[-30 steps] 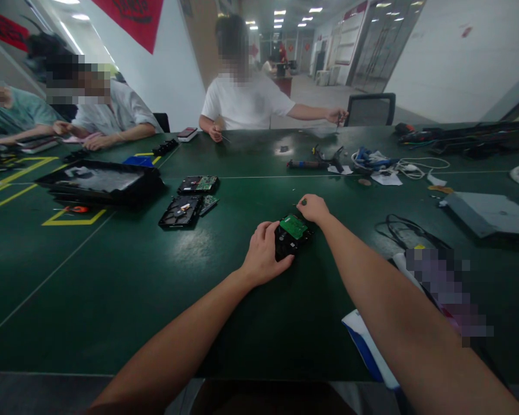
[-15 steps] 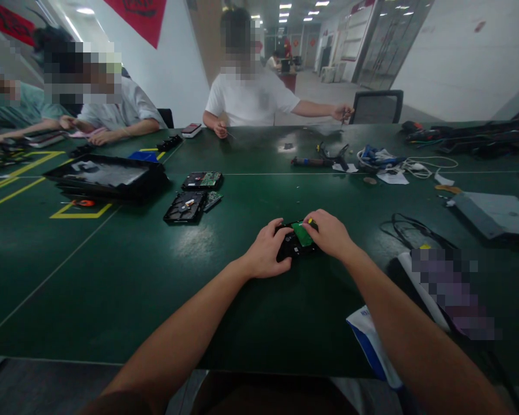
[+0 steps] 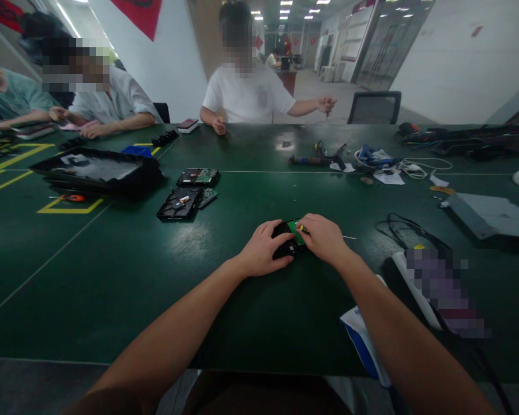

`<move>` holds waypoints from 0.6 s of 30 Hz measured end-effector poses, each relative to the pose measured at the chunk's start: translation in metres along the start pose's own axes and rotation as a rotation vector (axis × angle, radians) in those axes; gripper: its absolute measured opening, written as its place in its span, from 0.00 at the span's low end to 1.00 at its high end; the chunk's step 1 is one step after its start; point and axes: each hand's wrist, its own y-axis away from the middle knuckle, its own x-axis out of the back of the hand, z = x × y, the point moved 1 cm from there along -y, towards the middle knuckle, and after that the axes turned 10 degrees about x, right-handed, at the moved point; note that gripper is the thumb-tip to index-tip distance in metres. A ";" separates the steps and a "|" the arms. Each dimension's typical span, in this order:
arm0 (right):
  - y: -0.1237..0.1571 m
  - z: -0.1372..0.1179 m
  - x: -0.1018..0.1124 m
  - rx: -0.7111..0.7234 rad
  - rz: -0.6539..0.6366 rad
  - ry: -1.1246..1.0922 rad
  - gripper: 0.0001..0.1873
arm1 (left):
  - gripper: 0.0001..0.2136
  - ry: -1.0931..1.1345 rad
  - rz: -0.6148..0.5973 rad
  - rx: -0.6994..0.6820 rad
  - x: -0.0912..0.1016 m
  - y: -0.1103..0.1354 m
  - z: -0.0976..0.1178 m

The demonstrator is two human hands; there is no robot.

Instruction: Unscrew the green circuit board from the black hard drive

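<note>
In front of me on the table lies a black hard drive (image 3: 290,246) with a green circuit board (image 3: 300,237). My left hand (image 3: 267,249) grips its left side, the thumb at the near edge and the fingers over the far edge. Over the board's right part is my right hand (image 3: 324,237), its fingers closed on a screwdriver (image 3: 303,229). The yellow and black handle shows at the fingertips, and the thin shaft juts out to the right behind the hand. The right hand covers part of the board.
Two opened hard drives (image 3: 179,204) with a loose board (image 3: 207,197) lie left of centre. Farther left stands a black tray (image 3: 99,173), an orange-handled screwdriver (image 3: 74,197) near it. Cables (image 3: 415,167), a grey metal box (image 3: 488,213) and a blue-white packet (image 3: 363,340) lie rightward. Co-workers sit opposite.
The screwdriver has turned in my right hand, so its shaft now points right, away from the board. My left hand still grips the hard drive. The co-worker opposite has drawn an arm inward.
</note>
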 end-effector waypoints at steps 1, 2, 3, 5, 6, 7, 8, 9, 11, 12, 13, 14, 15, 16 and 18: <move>-0.001 -0.001 0.000 0.005 -0.004 0.012 0.09 | 0.29 0.001 0.001 -0.002 0.000 0.000 0.000; -0.002 -0.003 0.000 0.008 -0.005 0.022 0.09 | 0.29 0.002 0.002 -0.004 0.000 0.000 0.000; -0.003 -0.004 0.000 0.010 -0.005 0.030 0.09 | 0.29 0.003 0.004 -0.004 0.000 0.000 0.000; -0.003 -0.006 0.000 0.014 -0.007 0.036 0.10 | 0.29 0.005 0.007 -0.002 -0.001 -0.001 0.000; -0.004 -0.007 0.000 0.017 -0.009 0.036 0.10 | 0.29 0.005 0.008 -0.001 -0.001 -0.001 0.000; -0.004 -0.008 0.000 0.020 -0.011 0.036 0.10 | 0.29 0.005 0.009 0.000 -0.001 -0.001 0.000; -0.004 -0.009 -0.001 0.023 -0.012 0.034 0.10 | 0.29 0.007 0.011 0.000 -0.001 -0.001 0.000; -0.004 -0.009 -0.001 0.027 -0.010 0.031 0.09 | 0.29 0.008 0.011 0.000 -0.001 -0.001 0.000; -0.004 -0.009 -0.001 0.035 -0.002 0.014 0.09 | 0.29 0.010 0.012 0.000 -0.001 -0.001 0.000; -0.004 -0.008 -0.001 0.037 0.007 0.003 0.09 | 0.29 0.009 0.010 0.000 -0.001 -0.001 0.000; -0.003 -0.006 0.000 0.037 0.020 -0.008 0.10 | 0.29 0.008 0.010 0.000 -0.001 -0.001 0.000; -0.002 -0.004 0.000 0.033 0.036 -0.015 0.10 | 0.29 0.006 0.010 0.000 -0.001 -0.001 -0.001; -0.001 -0.001 0.001 0.024 0.056 -0.020 0.10 | 0.29 0.005 0.011 0.000 -0.002 -0.001 -0.001; 0.000 0.002 0.002 0.013 0.076 -0.020 0.10 | 0.29 0.004 0.013 0.001 -0.002 -0.001 -0.001; 0.004 0.006 0.003 -0.010 0.110 -0.018 0.11 | 0.29 0.007 0.014 0.002 -0.003 -0.001 -0.002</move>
